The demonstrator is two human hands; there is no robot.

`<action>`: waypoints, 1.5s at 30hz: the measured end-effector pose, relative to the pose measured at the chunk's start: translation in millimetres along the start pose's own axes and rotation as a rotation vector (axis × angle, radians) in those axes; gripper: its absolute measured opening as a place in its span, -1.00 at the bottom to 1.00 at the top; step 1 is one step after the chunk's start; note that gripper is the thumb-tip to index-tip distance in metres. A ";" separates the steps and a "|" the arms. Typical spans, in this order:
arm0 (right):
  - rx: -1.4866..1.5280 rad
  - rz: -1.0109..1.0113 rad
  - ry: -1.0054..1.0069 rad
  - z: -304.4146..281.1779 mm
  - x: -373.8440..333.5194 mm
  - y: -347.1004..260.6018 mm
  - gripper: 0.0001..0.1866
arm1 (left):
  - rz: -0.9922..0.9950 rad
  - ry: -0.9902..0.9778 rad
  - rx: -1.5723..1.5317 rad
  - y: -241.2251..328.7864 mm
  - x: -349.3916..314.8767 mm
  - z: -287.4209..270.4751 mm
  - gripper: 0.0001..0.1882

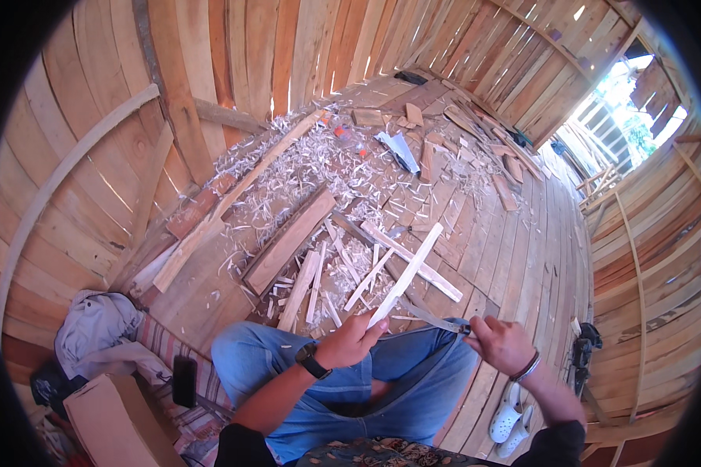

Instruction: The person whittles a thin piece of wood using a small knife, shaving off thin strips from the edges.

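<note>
My left hand (350, 341), with a dark watch at its wrist, is closed round the lower end of a pale wooden stick (410, 272). The stick slants up and away to the right. In my right hand (501, 342) is the dark handle of a knife (432, 317), whose long blade points left over my knee. The blade's tip lies close to or against the stick, a little above my left fingers; whether it touches I cannot tell. Beyond my legs, cut wooden strips (300, 292) and a longer pale strip (436, 276) lie among shavings.
Curled shavings (288, 183) and wood offcuts (506, 167) cover much of the plank floor. A thick board (292, 241) and a long pole (245, 187) lie at the left. Near me are a cardboard box (121, 424), a phone (184, 381) and pale clogs (508, 420).
</note>
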State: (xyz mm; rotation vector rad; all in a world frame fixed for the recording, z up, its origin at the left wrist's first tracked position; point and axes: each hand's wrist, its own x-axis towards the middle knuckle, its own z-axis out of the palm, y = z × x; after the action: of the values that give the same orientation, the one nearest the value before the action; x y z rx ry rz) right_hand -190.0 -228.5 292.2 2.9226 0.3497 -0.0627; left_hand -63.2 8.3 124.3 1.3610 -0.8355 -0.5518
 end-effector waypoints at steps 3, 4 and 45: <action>-0.219 -0.125 -0.016 -25.8 10.1 12.1 -0.70 | -0.036 -0.059 0.011 -6.9 1.2 2.4 -0.75; -0.207 -0.136 -0.010 -27.3 13.9 15.4 -0.70 | -0.121 -0.079 -0.116 -5.8 -0.6 0.6 -0.75; 0.245 0.089 -0.034 54.8 6.9 11.6 -0.72 | 0.030 0.038 0.085 -28.8 6.9 -1.5 -0.71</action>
State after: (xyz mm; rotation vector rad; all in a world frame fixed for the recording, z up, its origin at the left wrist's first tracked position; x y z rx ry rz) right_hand -181.5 -249.0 240.3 3.1699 0.2204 -0.1518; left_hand -54.4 -0.5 97.4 1.4301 -0.8546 -0.4705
